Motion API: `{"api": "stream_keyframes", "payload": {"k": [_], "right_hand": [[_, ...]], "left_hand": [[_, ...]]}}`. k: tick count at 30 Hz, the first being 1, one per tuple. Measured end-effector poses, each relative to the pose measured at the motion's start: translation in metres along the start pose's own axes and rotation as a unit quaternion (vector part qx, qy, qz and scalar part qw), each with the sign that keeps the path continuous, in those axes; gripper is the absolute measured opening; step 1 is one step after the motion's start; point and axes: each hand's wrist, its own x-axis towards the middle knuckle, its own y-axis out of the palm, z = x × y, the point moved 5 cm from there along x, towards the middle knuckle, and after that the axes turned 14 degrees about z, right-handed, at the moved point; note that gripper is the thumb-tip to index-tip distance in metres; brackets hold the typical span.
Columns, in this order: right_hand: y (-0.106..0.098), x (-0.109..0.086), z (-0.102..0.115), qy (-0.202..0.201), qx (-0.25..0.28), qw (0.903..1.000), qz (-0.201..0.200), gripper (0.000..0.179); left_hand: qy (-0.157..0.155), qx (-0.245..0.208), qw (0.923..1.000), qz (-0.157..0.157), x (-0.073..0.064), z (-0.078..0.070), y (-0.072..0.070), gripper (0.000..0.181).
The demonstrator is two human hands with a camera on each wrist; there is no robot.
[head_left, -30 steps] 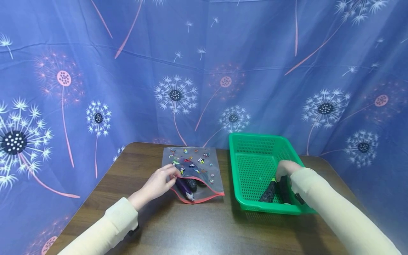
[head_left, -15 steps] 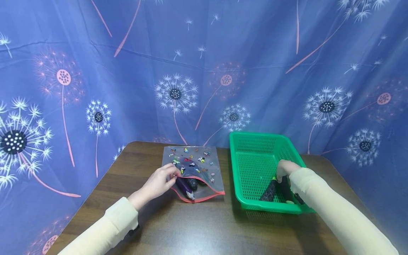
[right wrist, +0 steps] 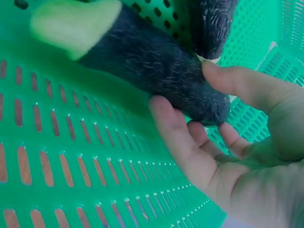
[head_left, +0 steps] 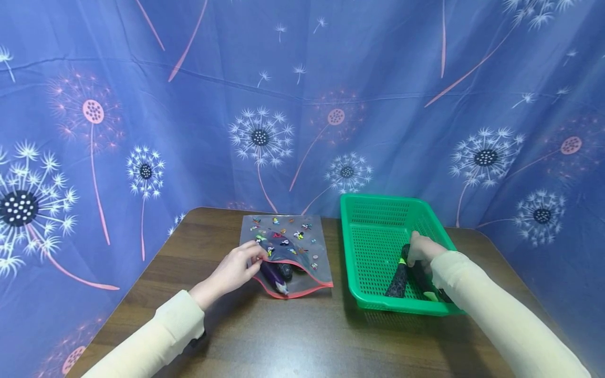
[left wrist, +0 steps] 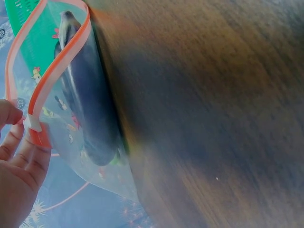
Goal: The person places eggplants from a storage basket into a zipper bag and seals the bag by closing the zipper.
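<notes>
My left hand (head_left: 241,266) pinches the red-edged mouth of a clear zip bag (head_left: 326,247) with cartoon prints, beside its white slider (left wrist: 32,122) in the left wrist view. Inside the bag lie a purple eggplant (head_left: 274,278) and a dark, bumpy vegetable (head_left: 285,271). Over at the green basket (head_left: 378,262), my right hand (head_left: 423,249) reaches in. Its thumb and fingers grip the blunt end of a dark, wrinkled vegetable (right wrist: 152,61), whose other end is light green. Another dark vegetable (right wrist: 213,28) lies close to my thumb.
The basket stands right of the bag on the wooden table (head_left: 283,336), its slotted walls rising around my right hand. One dark vegetable with a green band (head_left: 398,281) leans near the basket's front wall. A blue dandelion-print curtain (head_left: 302,105) hangs behind the table.
My right hand has shifted slightly within the basket, and the green end of the gripped vegetable shows more. The neighbouring dark vegetable stands a little straighter. My left hand keeps its pinch on the bag.
</notes>
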Motion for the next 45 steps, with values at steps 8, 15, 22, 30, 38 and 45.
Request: {"api": "stream_keyframes", "payload": {"k": [8, 15, 22, 30, 38, 45], "right_hand": [[-0.003, 0.006, -0.003, -0.059, 0.055, 0.9963, -0.030, 0.061], [-0.001, 0.002, -0.003, -0.049, 0.026, 0.9984, -0.012, 0.068], [0.000, -0.005, 0.002, -0.046, -0.010, 0.9989, -0.009, 0.069], [0.001, -0.004, 0.008, -0.084, -0.057, 0.9944, -0.031, 0.072], [-0.003, 0.000, 0.011, -0.091, -0.057, 0.9935, -0.038, 0.071], [-0.010, -0.009, 0.019, -0.115, -0.053, 0.9902, -0.059, 0.067]], "left_hand": [[0.000, 0.001, 1.0000, 0.001, 0.001, 0.000, 0.000, 0.024], [-0.007, 0.001, 1.0000, 0.004, 0.000, 0.000, 0.000, 0.024], [-0.010, -0.001, 0.9999, 0.005, -0.001, 0.000, -0.001, 0.024], [-0.006, 0.003, 1.0000, 0.002, -0.001, -0.002, -0.002, 0.024], [-0.003, 0.002, 1.0000, 0.000, -0.001, -0.002, -0.001, 0.024], [-0.005, 0.000, 1.0000, 0.003, 0.000, -0.003, -0.001, 0.023]]}}
